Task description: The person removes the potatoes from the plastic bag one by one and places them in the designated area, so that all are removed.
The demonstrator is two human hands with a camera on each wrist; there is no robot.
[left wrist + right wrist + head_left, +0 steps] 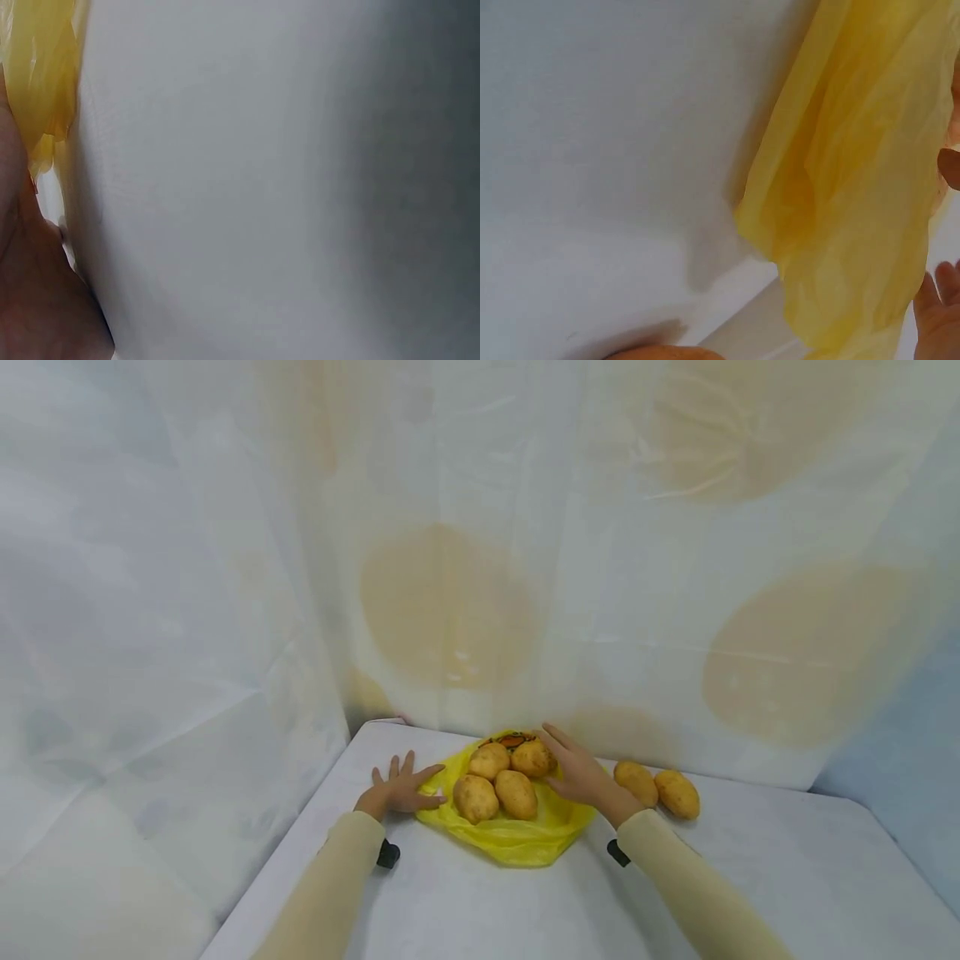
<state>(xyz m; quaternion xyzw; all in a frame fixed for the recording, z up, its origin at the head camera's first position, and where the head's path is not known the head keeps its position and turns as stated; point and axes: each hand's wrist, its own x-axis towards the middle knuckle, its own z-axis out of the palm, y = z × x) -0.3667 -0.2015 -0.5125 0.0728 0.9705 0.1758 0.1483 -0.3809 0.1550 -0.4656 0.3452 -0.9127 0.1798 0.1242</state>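
Observation:
Several potatoes [476, 799] lie together on a spread yellow plastic bag [525, 843]. My left hand [401, 792] rests at the bag's left edge, its fingers spread wide. On the other side, my right hand [581, 772] reaches over the bag's right edge, with fingers extended beside the back right potato [533, 759]. Thumb and fingers stand on either side of that potato's right end. In the left wrist view a fold of the bag [41, 67] hangs beside the palm. The bag's crumpled side [855, 195] hides most of the right hand in the right wrist view.
Two more potatoes, one [636, 783] partly behind the right forearm and another [677, 794] beside it, lie right of the bag on the white-covered table [780, 868]. A patterned sheet [600, 568] hangs behind the table, with more sheeting at the left.

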